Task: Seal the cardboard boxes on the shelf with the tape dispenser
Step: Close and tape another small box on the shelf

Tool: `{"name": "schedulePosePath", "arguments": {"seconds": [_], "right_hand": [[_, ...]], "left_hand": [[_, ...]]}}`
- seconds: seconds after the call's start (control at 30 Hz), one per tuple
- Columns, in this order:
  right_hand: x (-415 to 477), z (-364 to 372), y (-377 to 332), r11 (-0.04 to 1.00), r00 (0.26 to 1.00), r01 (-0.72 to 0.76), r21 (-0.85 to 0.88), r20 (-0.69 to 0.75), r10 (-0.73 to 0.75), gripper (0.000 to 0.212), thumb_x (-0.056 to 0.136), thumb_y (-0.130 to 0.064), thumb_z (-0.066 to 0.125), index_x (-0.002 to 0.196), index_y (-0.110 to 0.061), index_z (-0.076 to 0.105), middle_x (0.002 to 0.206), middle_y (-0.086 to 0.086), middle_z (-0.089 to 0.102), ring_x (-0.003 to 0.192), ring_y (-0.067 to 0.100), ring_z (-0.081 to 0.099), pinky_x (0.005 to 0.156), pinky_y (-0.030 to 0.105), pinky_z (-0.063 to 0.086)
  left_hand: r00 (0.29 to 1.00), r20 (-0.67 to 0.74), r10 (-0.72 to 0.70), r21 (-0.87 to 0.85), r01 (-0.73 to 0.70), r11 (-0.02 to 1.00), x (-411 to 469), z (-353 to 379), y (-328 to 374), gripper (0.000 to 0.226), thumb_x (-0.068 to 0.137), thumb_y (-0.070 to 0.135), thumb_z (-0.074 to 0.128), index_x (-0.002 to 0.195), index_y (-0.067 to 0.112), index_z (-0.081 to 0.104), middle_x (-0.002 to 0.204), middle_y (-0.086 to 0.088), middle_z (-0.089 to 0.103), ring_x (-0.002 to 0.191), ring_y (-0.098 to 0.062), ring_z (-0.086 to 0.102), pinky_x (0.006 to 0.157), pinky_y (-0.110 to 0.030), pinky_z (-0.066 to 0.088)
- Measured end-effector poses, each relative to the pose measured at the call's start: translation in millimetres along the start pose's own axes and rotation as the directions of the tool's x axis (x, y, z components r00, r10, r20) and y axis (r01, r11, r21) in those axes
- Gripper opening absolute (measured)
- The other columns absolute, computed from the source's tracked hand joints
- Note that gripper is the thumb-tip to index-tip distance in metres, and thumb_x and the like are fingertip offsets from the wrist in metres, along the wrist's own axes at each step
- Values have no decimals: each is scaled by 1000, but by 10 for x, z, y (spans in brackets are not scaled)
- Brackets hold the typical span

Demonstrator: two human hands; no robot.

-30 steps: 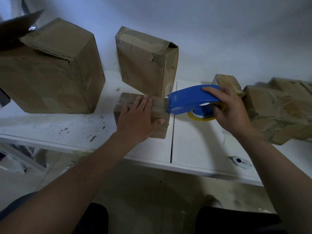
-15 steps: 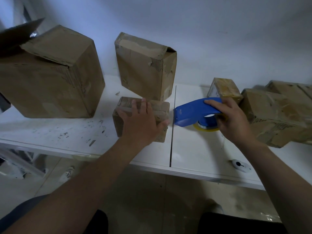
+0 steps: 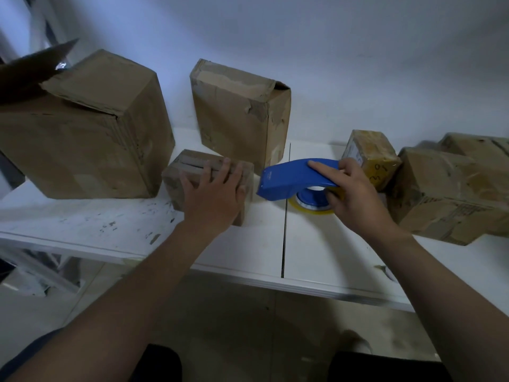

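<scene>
A small flat cardboard box (image 3: 190, 168) lies on the white shelf (image 3: 242, 249) in the middle. My left hand (image 3: 213, 195) rests flat on its top and right end, pressing it down. My right hand (image 3: 349, 194) grips a blue tape dispenser (image 3: 292, 179) with a yellowish tape roll under it. The dispenser's nose sits just right of the small box's right end, almost touching it. No tape strand is visible between them.
A big box (image 3: 82, 133) with a raised flap stands at the left. A medium box (image 3: 239, 111) stands upright behind the small one. A small taped box (image 3: 370, 155) and larger boxes (image 3: 451, 188) crowd the right. The shelf's front edge runs below my wrists.
The dispenser slid right off the small box's end and dropped to shelf level. My left hand shifted slightly toward the box's right end. The camera tilted, so everything sits lower in view.
</scene>
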State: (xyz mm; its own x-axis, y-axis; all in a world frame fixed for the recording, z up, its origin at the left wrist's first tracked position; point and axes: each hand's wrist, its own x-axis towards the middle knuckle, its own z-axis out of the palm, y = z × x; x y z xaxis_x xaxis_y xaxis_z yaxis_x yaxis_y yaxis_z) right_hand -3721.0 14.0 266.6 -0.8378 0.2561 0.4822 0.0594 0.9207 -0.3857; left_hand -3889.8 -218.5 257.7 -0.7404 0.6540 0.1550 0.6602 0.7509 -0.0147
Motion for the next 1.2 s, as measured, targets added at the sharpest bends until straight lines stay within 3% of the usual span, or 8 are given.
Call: {"name": "schedulePosePath", "arguments": {"seconds": [0.2,0.37,0.6,0.67,0.83,0.97,1.2], "right_hand": [[-111,1,3,999,998,-45,19,37,44,74,92,1,61,151,-37,40,120,-2,36,97,9,43,92,20,39],[-185,-78,12,996,998,-62,60,32,60,72,93,3,57,152,-35,38,125,-2,35,99,8,43,89,5,36],[-249,-125,22,995,995,-90,39,50,88,71,93,1,59,151,-34,39,123,-2,35,95,7,41,84,0,33],[-232,-153,-17,995,994,-97,22,42,96,70,93,0,58,151,-35,40,122,-2,35,94,9,43,84,4,34],[-126,-138,-198,991,995,-94,-91,27,97,70,89,4,57,147,-33,47,117,6,43,89,23,50,79,33,49],[21,-115,-377,978,988,-145,-153,35,152,72,85,6,54,143,-36,51,111,7,46,84,25,52,68,36,49],[267,-146,-635,943,948,-249,-221,144,284,68,85,3,52,139,-39,52,114,9,51,83,32,60,74,40,55]], "left_hand": [[1000,-4,-18,-34,18,999,-20,-10,-7,58,103,55,8,159,39,6,168,6,4,154,-32,7,117,-69,6],[1000,-11,-5,-4,5,1000,4,18,-25,59,103,58,10,159,38,8,168,6,8,153,-33,11,116,-68,10],[1000,-8,4,27,-4,1000,7,23,-35,61,101,60,10,159,39,8,168,5,10,153,-34,13,116,-69,12],[1000,4,13,24,-13,1000,16,21,-57,62,101,61,9,159,39,6,168,5,8,153,-34,12,116,-69,12],[1000,8,22,29,-22,999,-2,-5,-46,64,100,61,7,159,37,5,169,4,6,153,-33,10,116,-67,10],[1000,17,19,28,-19,999,3,-16,-35,62,101,60,8,159,38,4,169,5,5,154,-34,9,117,-67,9],[995,94,22,-50,-17,999,36,-54,-72,61,101,61,9,158,42,0,168,9,-2,155,-31,-1,117,-68,2]]}}
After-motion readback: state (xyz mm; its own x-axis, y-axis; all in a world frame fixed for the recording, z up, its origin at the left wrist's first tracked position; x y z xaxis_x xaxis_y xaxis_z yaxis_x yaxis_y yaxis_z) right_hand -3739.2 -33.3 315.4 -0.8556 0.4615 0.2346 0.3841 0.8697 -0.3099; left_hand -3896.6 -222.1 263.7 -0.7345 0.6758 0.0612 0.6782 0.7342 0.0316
